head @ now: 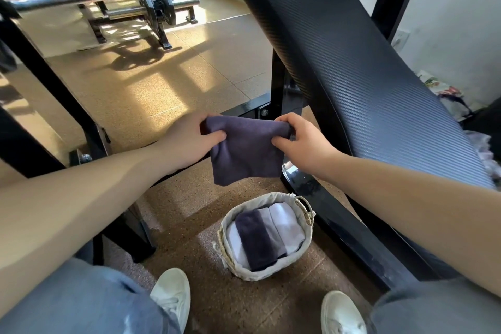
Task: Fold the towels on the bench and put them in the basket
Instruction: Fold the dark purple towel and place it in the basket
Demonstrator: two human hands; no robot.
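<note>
We hold a dark purple towel (244, 152) up in the air in the middle of the frame. Our left hand (189, 141) pinches its top left corner, with the fingers curled round the cloth. Our right hand (301, 141) pinches the top right corner the same way. The towel hangs down between the two hands. It looks small and square, so we think it is folded, but we cannot count the layers.

Right below it, in the lower middle of the frame, the basket (260, 274) sits on the floor, just above our shoes (170, 295). Folded towels lie packed side by side in it: a dark towel (254, 241) in the middle and white towels (287, 228) on both sides. So part of the job is done.

The black bench (366, 76) runs from the top middle down to the right edge. There, on its low end, we see some light crumpled cloth (485, 144). We think these are more towels that need folding, but most of them are cut off.

This towel may need one more fold, or it may be ready to go into the basket. The basket looks nearly full, so it will be a tight fit.
</note>
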